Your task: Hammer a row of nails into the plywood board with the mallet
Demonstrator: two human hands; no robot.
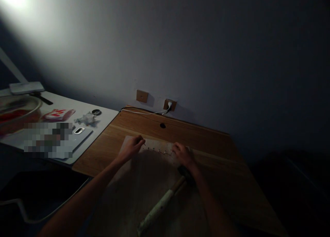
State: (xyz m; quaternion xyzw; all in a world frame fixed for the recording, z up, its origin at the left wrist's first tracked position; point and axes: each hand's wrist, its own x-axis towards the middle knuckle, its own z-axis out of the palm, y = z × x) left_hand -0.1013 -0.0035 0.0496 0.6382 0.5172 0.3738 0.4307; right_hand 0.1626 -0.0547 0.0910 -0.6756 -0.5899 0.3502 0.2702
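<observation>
My left hand (132, 147) is closed in a pinch at the far left of a thin board (144, 182), with a small thin nail (144, 143) at its fingertips. Several small nails (159, 151) stand in a row along the board's far edge, to the right of that hand. At the right end of the row is my right hand (182, 153), its fingers curled together; whatever they may hold is too dark and small to make out. A hammer (160, 204) lies slantwise on the board, its dark head partly behind my right forearm.
The board rests on a wooden table (211, 140) against a wall with a plugged socket (170, 105). Cables run along the table's back edge. To the left, a white table (105, 115) carries a lamp (27, 88), a large bowl (36, 106), crumpled plastic (87, 119) and a flat silver device (79, 140).
</observation>
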